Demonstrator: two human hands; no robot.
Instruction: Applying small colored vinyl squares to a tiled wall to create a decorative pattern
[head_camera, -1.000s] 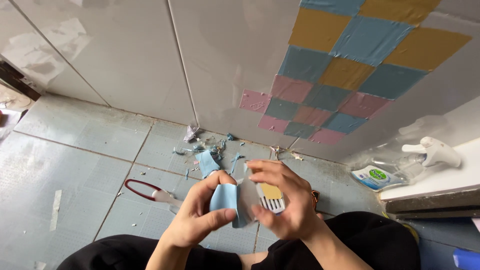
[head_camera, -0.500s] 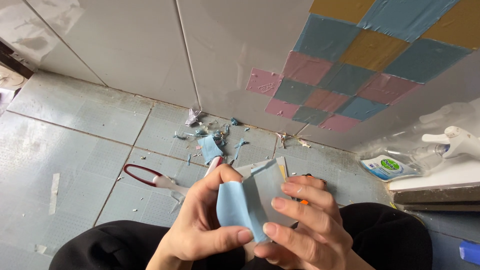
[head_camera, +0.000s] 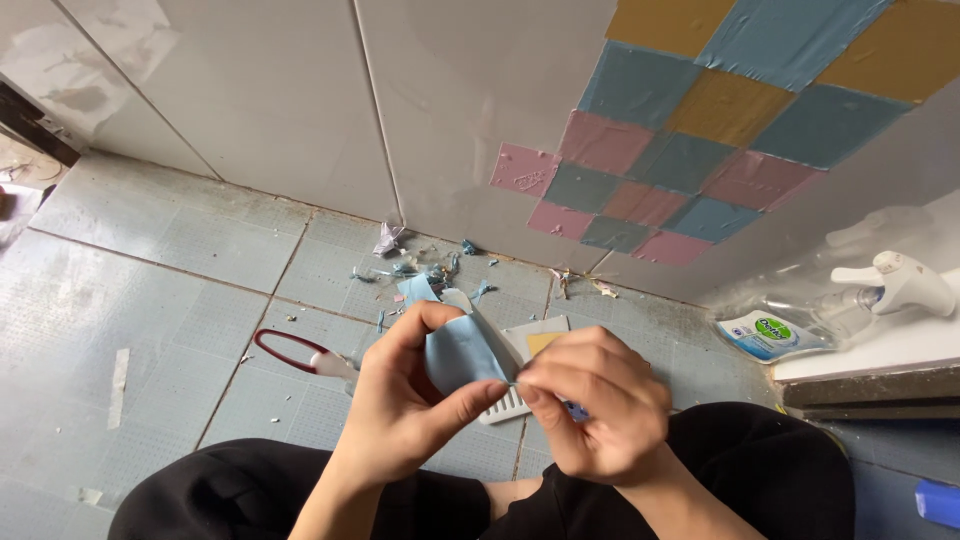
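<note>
- Far left on the floor (head_camera: 150, 280), at nine o'clock from your hands, one pair of red-handled scissors (head_camera: 300, 353) lies half tucked behind your wrist.
- Your left hand (head_camera: 400, 410) is closed on one pale blue sticker sheet (head_camera: 462, 352), thumb under its lower edge, fingers curled over the top, above your knees.
- Twelve o'clock from the sheet: a scatter of blue and pink scraps (head_camera: 430, 270) along the wall base, too many to count.
- Your right hand (head_camera: 595, 400) pinches narrow at the sheet's right corner, fingertips together on the edge.
- Risk, as I judge it: pull too hard there and the thin film could tear or fold onto itself.
- Beneath, one white-backed sheet (head_camera: 535, 335) on the floor.
- At one o'clock, the wall patch (head_camera: 700, 130) of blue, yellow and pink squares.
- Three o'clock: one spray bottle (head_camera: 820, 310) lying on its side.
</note>
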